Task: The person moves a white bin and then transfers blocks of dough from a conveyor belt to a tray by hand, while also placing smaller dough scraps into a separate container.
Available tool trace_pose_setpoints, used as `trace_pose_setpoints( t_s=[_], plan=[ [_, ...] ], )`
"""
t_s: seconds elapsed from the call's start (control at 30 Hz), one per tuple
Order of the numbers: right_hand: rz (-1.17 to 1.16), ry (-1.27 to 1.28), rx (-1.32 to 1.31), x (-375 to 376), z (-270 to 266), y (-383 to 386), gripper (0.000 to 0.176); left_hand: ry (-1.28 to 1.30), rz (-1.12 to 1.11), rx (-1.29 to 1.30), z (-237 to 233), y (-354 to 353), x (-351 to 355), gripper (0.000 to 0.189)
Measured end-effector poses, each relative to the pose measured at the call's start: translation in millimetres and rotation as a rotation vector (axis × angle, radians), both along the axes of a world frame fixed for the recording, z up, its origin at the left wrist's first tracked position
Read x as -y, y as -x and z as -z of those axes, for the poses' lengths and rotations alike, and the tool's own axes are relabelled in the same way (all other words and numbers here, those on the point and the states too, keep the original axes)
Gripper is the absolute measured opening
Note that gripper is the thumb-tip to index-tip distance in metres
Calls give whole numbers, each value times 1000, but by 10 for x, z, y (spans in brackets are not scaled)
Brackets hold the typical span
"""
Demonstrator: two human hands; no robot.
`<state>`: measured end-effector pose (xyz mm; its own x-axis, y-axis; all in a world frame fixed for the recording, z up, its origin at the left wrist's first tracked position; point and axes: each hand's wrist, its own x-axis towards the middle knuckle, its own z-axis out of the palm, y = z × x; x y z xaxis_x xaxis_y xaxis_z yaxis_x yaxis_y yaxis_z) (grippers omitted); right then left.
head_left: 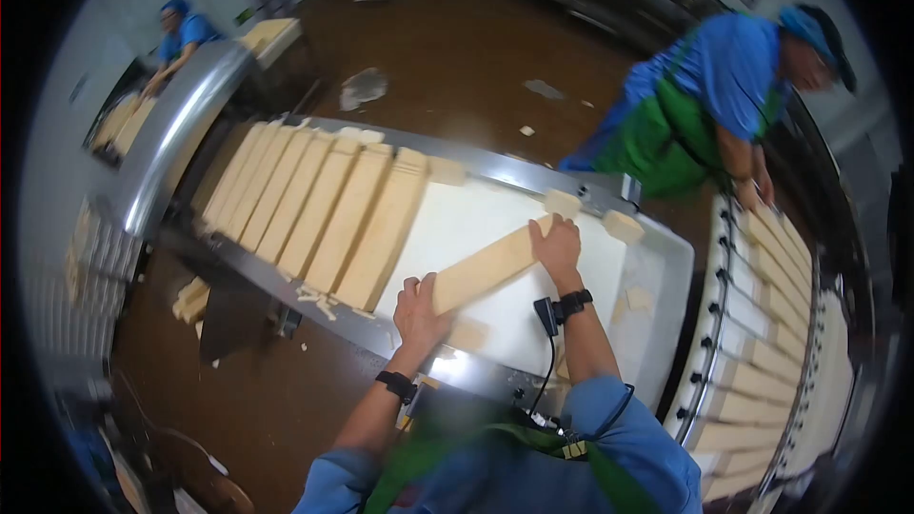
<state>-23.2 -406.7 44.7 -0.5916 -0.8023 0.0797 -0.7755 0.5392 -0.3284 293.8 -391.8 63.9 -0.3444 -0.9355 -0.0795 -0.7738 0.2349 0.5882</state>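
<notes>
A long, pale-yellow, cheese-like block (487, 268) lies slantwise across the white belt (447, 219), gripped at both ends. My left hand (419, 312) is closed around its near-left end, with the fingers along the side. At the far-right end my right hand (557, 249) has its fingers wrapped over the corner. Several similar long blocks (324, 214) lie side by side on the conveyor to the left. Small cut-off pieces (624, 227) sit by the far rail, and another flat piece (468, 333) is near my left hand.
A metal hood (195, 124) arches over the conveyor's left end. To the right, a rack (752, 362) holds several blocks between dividers, where a co-worker (705, 95) bends over. Another person (181, 33) stands far left. Scraps and plastic (364, 88) litter the brown floor.
</notes>
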Motion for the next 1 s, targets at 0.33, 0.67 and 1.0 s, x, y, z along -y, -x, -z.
trace_pose_setpoints(
  t_s=[0.33, 0.67, 1.0],
  plan=[
    [343, 106, -28, -1439, -38, -36, 44, 96, 423, -28, 284, 434, -103, 92],
    [946, 438, -248, -4062, -510, 273, 51, 292, 757, -188, -737, 1697, -1768, 89],
    [1349, 584, -291, -7359, -1117, 915, 32, -81, 1275, -158, -1614, 2374, -4398, 84]
  ],
)
